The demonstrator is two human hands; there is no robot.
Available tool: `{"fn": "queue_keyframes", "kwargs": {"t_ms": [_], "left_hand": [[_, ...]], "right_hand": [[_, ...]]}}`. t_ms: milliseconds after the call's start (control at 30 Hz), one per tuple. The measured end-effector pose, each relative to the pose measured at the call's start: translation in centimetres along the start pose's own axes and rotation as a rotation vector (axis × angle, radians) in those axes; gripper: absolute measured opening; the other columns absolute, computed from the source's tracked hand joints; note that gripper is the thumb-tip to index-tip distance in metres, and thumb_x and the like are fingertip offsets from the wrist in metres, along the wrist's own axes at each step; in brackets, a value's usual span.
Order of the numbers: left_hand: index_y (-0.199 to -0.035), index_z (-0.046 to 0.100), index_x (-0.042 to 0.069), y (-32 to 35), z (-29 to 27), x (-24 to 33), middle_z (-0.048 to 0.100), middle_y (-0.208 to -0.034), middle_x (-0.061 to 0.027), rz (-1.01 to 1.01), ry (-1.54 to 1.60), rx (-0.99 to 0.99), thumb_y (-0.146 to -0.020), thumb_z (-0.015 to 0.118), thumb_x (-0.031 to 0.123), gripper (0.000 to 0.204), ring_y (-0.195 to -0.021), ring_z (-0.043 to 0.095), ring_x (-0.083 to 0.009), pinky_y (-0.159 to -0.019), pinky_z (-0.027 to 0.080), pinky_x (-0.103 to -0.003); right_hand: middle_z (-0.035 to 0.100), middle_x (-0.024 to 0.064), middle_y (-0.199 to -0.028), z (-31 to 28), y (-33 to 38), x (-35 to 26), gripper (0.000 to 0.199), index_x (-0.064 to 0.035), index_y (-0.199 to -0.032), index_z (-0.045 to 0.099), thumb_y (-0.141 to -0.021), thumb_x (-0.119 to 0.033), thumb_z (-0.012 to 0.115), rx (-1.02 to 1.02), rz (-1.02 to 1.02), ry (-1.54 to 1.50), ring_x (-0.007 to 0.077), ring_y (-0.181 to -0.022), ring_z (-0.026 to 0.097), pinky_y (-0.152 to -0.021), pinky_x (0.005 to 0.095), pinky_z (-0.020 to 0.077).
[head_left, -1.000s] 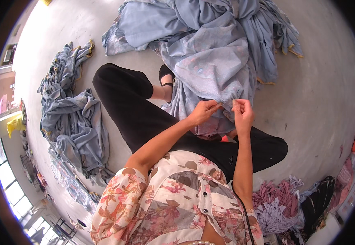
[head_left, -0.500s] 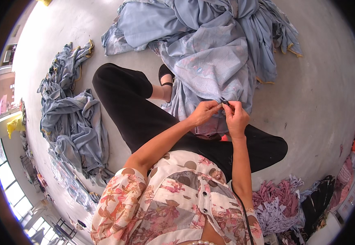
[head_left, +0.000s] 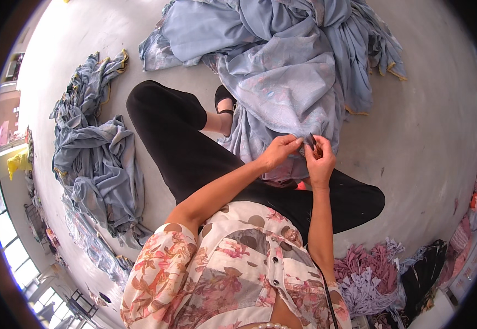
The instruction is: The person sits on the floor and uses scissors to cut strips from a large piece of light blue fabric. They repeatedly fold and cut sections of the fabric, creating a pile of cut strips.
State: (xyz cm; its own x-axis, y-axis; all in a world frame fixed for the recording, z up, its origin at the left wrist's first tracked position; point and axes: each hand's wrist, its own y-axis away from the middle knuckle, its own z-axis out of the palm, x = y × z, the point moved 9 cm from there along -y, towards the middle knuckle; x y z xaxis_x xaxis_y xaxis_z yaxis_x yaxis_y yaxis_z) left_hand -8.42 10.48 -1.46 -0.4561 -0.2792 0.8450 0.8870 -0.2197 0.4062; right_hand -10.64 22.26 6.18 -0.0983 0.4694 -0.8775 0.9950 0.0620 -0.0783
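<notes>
A large light blue-grey printed cloth (head_left: 282, 82) is gathered in front of me and drapes down over my lap. My left hand (head_left: 283, 149) pinches its edge between thumb and fingers. Right beside it, my right hand (head_left: 320, 162) is closed round small thread snips (head_left: 312, 139), whose dark pointed tip rises by the pinched edge. The fingers partly cover the tool, so I cannot tell whether its blades touch the cloth.
A long heap of blue-grey cloth with yellow edging (head_left: 101, 148) lies on the floor at left. Pink and pale lilac fabric strips (head_left: 367, 274) are piled at lower right, next to black cloth (head_left: 425, 274). My bent legs in black trousers (head_left: 167, 126) frame the work.
My right hand has turned slightly, and the snips now point up and show more clearly. The fingertips have shifted a little on the cloth; the left hand still pinches it.
</notes>
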Motion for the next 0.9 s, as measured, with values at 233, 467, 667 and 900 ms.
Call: {"fn": "queue_keyframes", "kwargs": {"t_ms": [233,467,667,900], "left_hand": [[-0.091,0.061,-0.001,0.2,-0.7,1.2,0.061,-0.084,-0.0019,0.037,-0.011,0.097,-0.092,0.05,0.028,0.032,-0.075,0.055,-0.01,-0.068,0.046,-0.024],[-0.082,0.06,-0.003,0.5,-1.1,2.0,0.054,-0.065,-0.0054,0.196,-0.432,0.162,-0.088,0.057,0.02,0.024,-0.06,0.046,-0.0104,-0.056,0.04,-0.026],[-0.08,0.058,-0.003,0.9,-0.6,3.0,0.048,-0.061,-0.0093,0.277,-0.486,0.168,-0.086,0.058,0.018,0.021,-0.056,0.041,-0.0136,-0.053,0.037,-0.03],[-0.08,0.058,-0.004,0.8,-0.6,2.6,0.052,-0.065,-0.0051,0.207,-0.364,0.165,-0.088,0.056,0.022,0.027,-0.062,0.045,-0.009,-0.058,0.04,-0.026]], "right_hand": [[0.061,0.0073,-0.069,-1.0,-0.6,-0.8,0.017,-0.0028,-0.091,0.054,-0.084,-0.016,0.061,-0.039,0.044,0.084,0.0158,-0.059,0.059,-0.054,0.0281,0.0453],[0.062,0.0103,-0.067,0.0,-1.0,-1.6,0.019,-0.0036,-0.086,0.052,-0.083,-0.02,0.062,-0.074,-0.056,0.194,0.0257,-0.058,0.061,-0.051,0.0342,0.0453],[0.057,0.0082,-0.062,-0.4,-1.2,-0.5,0.017,-0.0034,-0.085,0.051,-0.084,-0.017,0.061,-0.048,0.032,0.187,0.0186,-0.052,0.054,-0.049,0.0313,0.0426],[0.055,-0.0001,-0.072,-1.5,-0.5,1.3,0.024,-0.0024,-0.098,0.054,-0.079,-0.013,0.066,0.007,0.187,-0.273,0.0057,-0.062,0.049,-0.054,0.0205,0.041]]}}
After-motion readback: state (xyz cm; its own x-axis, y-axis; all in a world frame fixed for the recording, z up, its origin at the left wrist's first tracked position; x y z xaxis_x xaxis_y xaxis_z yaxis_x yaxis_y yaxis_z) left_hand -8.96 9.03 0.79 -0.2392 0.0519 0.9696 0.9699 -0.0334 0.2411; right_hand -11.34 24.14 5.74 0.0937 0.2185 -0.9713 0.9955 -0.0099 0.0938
